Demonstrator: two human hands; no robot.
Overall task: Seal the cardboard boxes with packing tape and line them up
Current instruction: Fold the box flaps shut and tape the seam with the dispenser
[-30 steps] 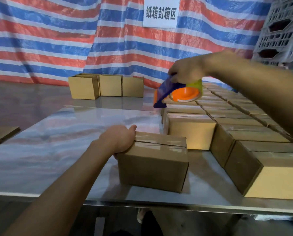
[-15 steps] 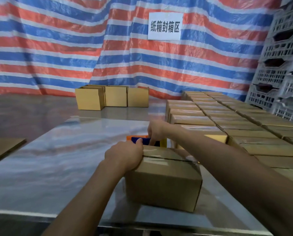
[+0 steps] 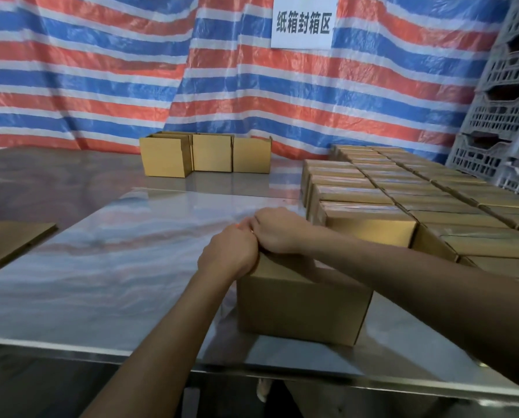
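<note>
A brown cardboard box (image 3: 300, 306) stands near the steel table's front edge. My left hand (image 3: 228, 254) grips its top far-left corner, fingers curled over the edge. My right hand (image 3: 277, 229) lies closed on the far top edge, touching the left hand. Only a sliver of the orange tape dispenser (image 3: 239, 226) shows between the two hands; the rest is hidden under my right hand. To the right, several sealed boxes (image 3: 403, 191) stand lined up in close rows.
Three open boxes (image 3: 205, 155) stand at the back of the steel table (image 3: 101, 267). Flat cardboard (image 3: 7, 239) lies at the left edge. Grey plastic crates (image 3: 505, 116) are stacked at the right. A striped tarp with a white sign (image 3: 302, 22) hangs behind.
My right hand came down from above the box rows with the tape dispenser to the box's far edge, beside my left hand. The view has tilted up and moved closer.
</note>
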